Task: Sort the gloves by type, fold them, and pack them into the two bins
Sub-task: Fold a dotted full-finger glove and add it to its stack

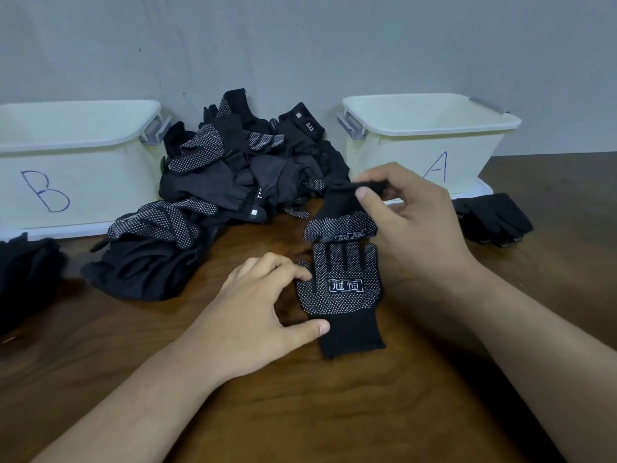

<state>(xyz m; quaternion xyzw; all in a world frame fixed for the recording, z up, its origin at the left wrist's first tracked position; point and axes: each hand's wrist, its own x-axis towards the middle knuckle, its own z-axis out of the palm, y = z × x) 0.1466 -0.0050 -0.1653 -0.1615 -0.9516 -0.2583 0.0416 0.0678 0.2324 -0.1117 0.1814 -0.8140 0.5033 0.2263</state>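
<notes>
A black dotted glove (340,295) lies flat on the wooden table (300,412), palm up, fingers pointing away. My left hand (263,309) presses on its left edge, with the thumb at the cuff and a fingertip at the glove's thumb. My right hand (404,208) pinches the cuff of a second dotted glove (340,222), which hangs just above the flat glove's fingertips. A big pile of black gloves (233,182), dotted and plain, sits between the bins. Cream bin B (76,182) stands at the left, cream bin A (424,135) at the right.
A small stack of black gloves (494,218) lies in front of bin A at the right. More dark gloves (26,275) lie at the far left edge, before bin B. A grey wall runs behind the bins.
</notes>
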